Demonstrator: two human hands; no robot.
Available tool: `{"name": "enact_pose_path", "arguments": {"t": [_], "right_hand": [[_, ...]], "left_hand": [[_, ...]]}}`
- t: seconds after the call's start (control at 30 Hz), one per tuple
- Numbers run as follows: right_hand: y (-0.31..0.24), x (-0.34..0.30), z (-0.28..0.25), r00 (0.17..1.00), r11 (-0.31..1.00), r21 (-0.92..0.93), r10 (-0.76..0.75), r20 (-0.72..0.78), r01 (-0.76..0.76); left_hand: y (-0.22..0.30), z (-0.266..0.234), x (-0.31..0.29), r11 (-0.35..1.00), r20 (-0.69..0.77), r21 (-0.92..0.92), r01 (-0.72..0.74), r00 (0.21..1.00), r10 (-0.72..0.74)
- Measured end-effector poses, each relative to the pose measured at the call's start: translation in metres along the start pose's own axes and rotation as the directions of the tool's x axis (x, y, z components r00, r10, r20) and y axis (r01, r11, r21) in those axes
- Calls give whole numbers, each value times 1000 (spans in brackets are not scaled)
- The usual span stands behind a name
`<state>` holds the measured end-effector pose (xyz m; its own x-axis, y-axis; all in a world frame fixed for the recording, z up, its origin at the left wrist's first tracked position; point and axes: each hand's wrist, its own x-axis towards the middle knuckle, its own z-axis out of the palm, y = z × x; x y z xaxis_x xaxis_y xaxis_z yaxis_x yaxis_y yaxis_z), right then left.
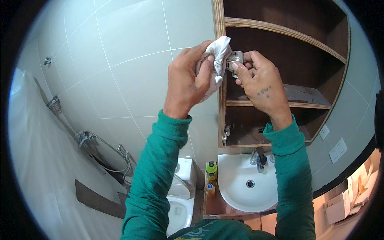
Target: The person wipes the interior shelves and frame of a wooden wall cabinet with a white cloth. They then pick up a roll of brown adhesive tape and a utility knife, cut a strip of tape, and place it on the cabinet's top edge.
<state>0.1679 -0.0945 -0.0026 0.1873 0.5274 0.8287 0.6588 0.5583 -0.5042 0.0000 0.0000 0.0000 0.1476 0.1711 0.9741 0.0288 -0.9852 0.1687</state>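
Note:
My left hand grips a crumpled white cloth, bunched between thumb and fingers. The cloth lies against the left side edge of an open wooden wall cabinet. Just right of the cloth, my right hand pinches a metal cabinet hinge between thumb and fingers. The hinge sits at the cabinet's left side panel; the cloth partly hides where it joins. Lower on that same panel is a second hinge, with neither hand on it.
Below the cabinet stand a white washbasin with a faucet, a green bottle and an orange-brown bottle. A toilet is to their left. Translucent sheeting hangs at far left, near a shower hose. Wall switches are at right.

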Motion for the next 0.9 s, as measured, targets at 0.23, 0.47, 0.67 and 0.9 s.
{"name": "enact_pose_path", "arguments": {"t": [0.23,0.47,0.67,0.9], "right_hand": [[1,2,0,1000,996,-81,-28,-1,28],[2,6,-3,999,979,-200,-35,2,35],[-8,15,-6,999,978,-205,33,42,-24],[2,13,-9,999,971,-235,-31,36,39]], "left_hand": [[20,-3,-18,978,48,199,61,996,-72],[28,-14,-102,887,397,460,37,885,-242],[22,-26,-94,949,161,315,24,984,-79],[28,-4,-51,883,110,465,-70,994,21]]}}
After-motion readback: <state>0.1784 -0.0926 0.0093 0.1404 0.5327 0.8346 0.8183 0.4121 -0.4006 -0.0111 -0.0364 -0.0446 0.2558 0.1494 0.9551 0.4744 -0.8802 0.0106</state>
